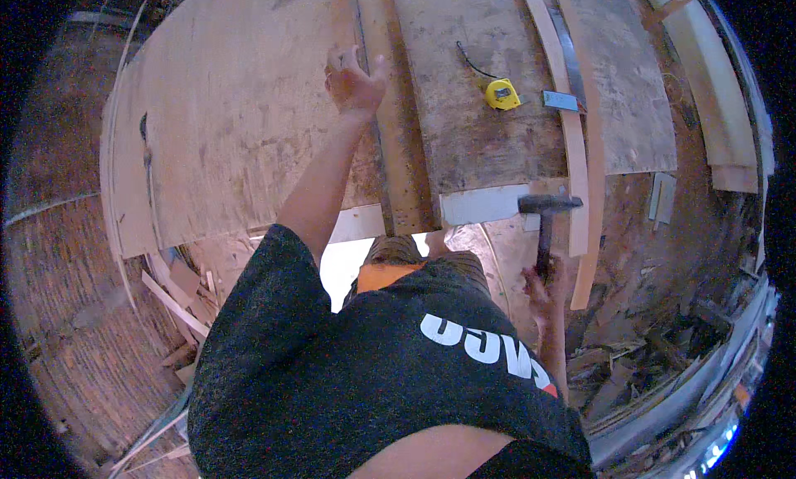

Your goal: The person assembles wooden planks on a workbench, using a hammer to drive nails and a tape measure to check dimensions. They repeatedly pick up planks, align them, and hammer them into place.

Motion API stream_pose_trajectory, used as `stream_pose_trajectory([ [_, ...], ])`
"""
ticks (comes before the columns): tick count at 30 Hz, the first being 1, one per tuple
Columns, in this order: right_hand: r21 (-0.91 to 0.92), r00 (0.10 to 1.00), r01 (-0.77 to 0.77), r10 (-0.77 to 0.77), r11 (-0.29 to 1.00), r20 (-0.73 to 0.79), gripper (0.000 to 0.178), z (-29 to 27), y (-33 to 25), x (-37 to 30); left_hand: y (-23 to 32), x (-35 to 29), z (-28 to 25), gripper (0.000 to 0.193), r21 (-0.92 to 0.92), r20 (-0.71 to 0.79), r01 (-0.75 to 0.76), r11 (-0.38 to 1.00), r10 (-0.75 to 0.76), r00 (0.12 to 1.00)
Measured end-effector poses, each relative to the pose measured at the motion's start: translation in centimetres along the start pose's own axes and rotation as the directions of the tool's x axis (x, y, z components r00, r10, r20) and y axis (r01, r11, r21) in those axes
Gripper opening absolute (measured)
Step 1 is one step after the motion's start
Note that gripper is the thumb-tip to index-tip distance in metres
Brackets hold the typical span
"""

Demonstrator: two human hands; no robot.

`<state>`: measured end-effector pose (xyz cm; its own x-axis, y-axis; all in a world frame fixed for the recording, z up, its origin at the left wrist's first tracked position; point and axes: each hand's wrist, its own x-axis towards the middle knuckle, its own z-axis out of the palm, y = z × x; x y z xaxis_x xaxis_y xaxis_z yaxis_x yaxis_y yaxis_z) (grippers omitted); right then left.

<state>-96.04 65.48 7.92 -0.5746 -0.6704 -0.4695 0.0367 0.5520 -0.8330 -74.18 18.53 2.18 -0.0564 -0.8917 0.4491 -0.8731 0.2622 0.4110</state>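
My right hand [543, 290] grips the dark handle of a hammer [545, 234] low on the right, close to the work table's near edge. The hammer's head points away from me, beside the long pale wood strips. Farther forward, my left hand [356, 83] is stretched out over the table beside a long brown wooden beam [406, 131]. Its fingers are bent but apart, and nothing shows in them. Right of the beam lies a yellow tape measure [502, 94] with a dark strap. A small blue-grey block [560, 101] rests across a strip.
A large plywood sheet [240, 106] covers the left side of the table. Long wood strips [574, 172] run along the right and jut past the near edge. Wood scraps [178, 292] lie on the floor at left, with more offcuts [630, 371] at lower right.
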Motion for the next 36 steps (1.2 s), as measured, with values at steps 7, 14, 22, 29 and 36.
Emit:
stream_pose_trajectory([
  [7, -0.214, 0.957, 0.289, -0.285, 0.933, 0.049, 0.03, 7.0, -6.8, 6.9, -0.1, -3.3, -0.4, 0.123, 0.218, 0.42, 0.245, 0.945, -0.317, 0.85],
  [14, -0.437, 0.815, 0.575, -0.528, 0.692, 0.238, 0.056, 13.1, -12.7, 15.0, -0.9, -4.9, 2.6, 0.156, -0.157, 0.414, 0.424, 0.892, -0.33, 0.848],
  [22, -0.719, 0.599, 0.679, -0.678, 0.149, 0.426, 0.071, 19.0, -13.4, 23.3, -0.5, -4.0, 2.3, 0.156, 0.09, 0.38, 0.313, 0.946, -0.323, 0.867],
  [29, -0.536, 0.457, 0.815, -0.814, 0.222, 0.358, 0.057, 19.9, -14.2, 24.4, 0.8, -3.0, 0.4, 0.151, 0.201, 0.447, 0.338, 0.92, -0.393, 0.804],
  [36, -0.631, 0.501, 0.773, -0.679, 0.071, 0.537, 0.06, 20.2, -13.9, 26.4, -1.2, -3.7, 2.3, 0.149, 0.208, 0.43, 0.249, 0.946, -0.317, 0.845],
])
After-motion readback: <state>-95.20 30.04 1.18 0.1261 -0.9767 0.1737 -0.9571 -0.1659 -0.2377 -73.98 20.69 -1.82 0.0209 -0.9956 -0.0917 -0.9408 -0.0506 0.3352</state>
